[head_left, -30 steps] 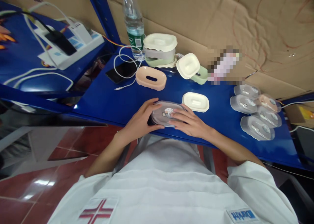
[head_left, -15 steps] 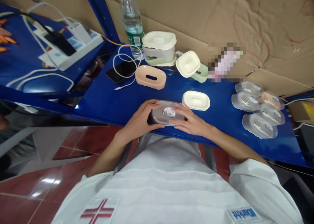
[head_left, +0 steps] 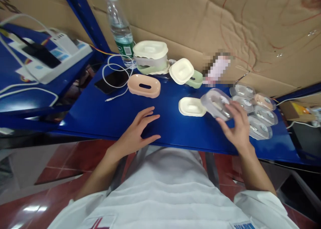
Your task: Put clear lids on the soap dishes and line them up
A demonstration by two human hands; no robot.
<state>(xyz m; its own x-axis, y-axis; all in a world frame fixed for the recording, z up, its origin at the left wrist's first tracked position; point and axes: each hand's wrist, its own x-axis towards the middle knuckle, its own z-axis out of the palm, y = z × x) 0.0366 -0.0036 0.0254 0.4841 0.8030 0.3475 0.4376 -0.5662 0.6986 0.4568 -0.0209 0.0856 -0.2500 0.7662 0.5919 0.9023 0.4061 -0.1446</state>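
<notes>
My right hand (head_left: 235,125) grips a clear plastic box (head_left: 213,102) by its right end, tilted above the blue table. Something pale shows through its wall. My left hand (head_left: 137,130) holds nothing; its fingers are spread over the table's front part. Just left of the held box lies a cream oval lid (head_left: 192,107). A peach oval tray with a slot (head_left: 144,86) sits beyond my left hand. Several similar clear boxes (head_left: 259,127) stand grouped at the right, close behind my right hand.
At the back are a water bottle (head_left: 121,38), a stacked cream-lidded box (head_left: 150,50), a tilted cream lid (head_left: 182,71) and a green tray (head_left: 195,79). A phone (head_left: 110,82) under a white cable lies left. A power strip (head_left: 72,56) is further left; cardboard (head_left: 170,18) lines the back.
The clear box, held between both hands before, has moved right in my right hand alone. My left hand has let go and opened. The view has shifted slightly.
</notes>
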